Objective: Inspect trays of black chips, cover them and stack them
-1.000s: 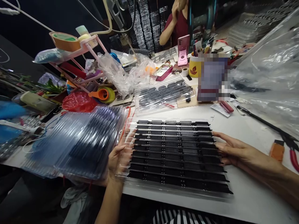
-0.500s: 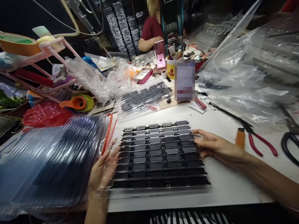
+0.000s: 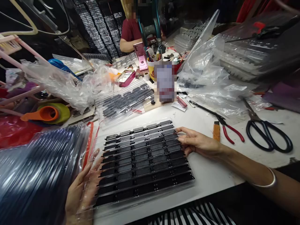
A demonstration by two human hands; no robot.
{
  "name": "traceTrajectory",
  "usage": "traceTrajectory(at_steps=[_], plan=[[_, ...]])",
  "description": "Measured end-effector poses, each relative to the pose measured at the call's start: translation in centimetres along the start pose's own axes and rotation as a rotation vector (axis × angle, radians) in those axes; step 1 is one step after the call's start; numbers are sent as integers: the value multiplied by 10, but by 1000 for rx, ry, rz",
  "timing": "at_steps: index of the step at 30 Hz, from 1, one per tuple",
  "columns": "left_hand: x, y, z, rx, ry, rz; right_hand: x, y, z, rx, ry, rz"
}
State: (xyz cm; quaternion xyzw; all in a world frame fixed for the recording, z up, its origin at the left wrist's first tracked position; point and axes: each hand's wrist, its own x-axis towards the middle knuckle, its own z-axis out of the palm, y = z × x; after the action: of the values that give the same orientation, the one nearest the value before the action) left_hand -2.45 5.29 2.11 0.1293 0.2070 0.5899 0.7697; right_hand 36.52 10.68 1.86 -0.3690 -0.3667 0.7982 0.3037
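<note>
Half-curled hands (image 3: 76, 189) (image 3: 202, 142) on clear tray (image 3: 139, 197)

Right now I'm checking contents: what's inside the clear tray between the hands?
Rows of black pieces lie in the clear tray. Their undersides, and whatever lies beneath them, are covered.

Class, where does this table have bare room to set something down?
Bare table: between tray, right hand and near edge; also between that hand and pliers' tip. Crowded: left, by the plastic stack; far side, by plastic bags.
</note>
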Motion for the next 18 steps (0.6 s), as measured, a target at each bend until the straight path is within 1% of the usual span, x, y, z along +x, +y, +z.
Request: traceTrajectory(at_steps=[4,9,12,15,18], plan=[[0,2,-1,-34,-49,11,0,-2,2,0,31,19],[-4,8,-8,-65,-46,-65,0,-8,4,47,63,30],[-7,9,-7,-68,-39,-65,-6,-14,10,103,86,36],[-16,8,2,-80,-19,-75,-18,-15,22,181,108,-19],[-33,6,8,5,67,-26,-30,-8,40,300,158,-139]])
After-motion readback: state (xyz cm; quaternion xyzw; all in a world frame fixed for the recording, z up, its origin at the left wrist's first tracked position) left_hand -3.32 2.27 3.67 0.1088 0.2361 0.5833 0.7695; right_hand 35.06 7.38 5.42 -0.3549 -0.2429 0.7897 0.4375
